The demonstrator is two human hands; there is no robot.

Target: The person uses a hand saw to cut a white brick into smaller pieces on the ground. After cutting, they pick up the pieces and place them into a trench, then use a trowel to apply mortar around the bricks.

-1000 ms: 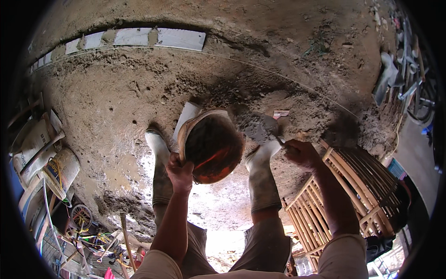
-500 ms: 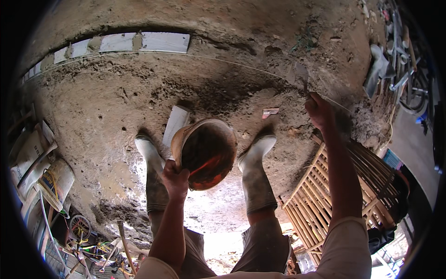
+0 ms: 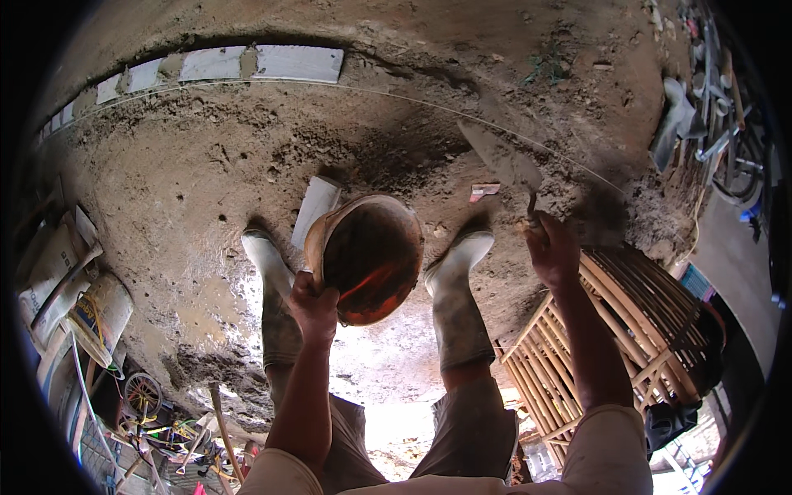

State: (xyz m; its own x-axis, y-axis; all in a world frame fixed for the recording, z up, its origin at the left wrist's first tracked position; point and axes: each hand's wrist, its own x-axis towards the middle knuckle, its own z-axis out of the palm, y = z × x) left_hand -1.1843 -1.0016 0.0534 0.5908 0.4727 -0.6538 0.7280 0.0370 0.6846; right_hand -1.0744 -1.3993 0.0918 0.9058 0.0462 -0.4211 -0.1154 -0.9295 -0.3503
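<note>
My left hand (image 3: 313, 305) is closed round the rim of a round, mud-stained bucket (image 3: 412, 239), tilted so that its dark, reddish inside shows. In my closed right hand (image 3: 554, 249) is the handle of a trowel (image 3: 505, 158). Its flat grey blade points up and to the left over the soil, close to a stretched string (image 3: 421, 102). A pale block (image 3: 315, 211) lies on the ground just beyond the bucket. Between bucket and trowel rests a small red-and-white piece (image 3: 484, 191).
Pale blocks (image 3: 299, 63) form a row along the string at the far left. A slatted bamboo frame (image 3: 544, 363) stands near my right arm. Pipes and a grey boot (image 3: 676, 120) lie at the far right; sacks (image 3: 99, 318) and a wheel (image 3: 143, 394) are at the left.
My right hand has come down and slightly left, and the trowel blade has swung left into plain view. My left hand keeps its hold, with the bucket raised slightly in the picture.
</note>
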